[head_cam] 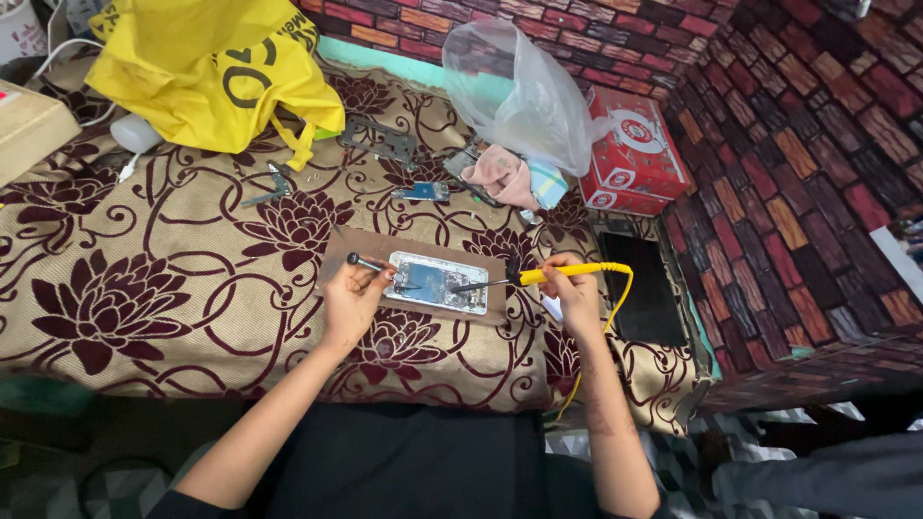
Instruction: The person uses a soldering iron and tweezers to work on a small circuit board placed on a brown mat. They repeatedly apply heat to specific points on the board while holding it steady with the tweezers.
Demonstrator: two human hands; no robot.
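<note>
- A makeshift phone-repair spot in a home.
- A floral cloth [144, 279] covers the surface.
- Brick-pattern wallpaper [798, 144] lines the far and right edges.
- An opened phone [437, 282] lies on a board [346, 245] near the front edge.
- A yellow soldering iron [562, 272] and metal phone parts [380, 141] lie about.

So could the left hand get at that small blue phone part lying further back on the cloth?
Probably yes. The left hand holds a dark tool, but open cloth lies between it and the blue part.

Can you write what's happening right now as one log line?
left hand: holds dark tool | right hand: holds yellow iron, tip on opened phone | phone on board
</note>
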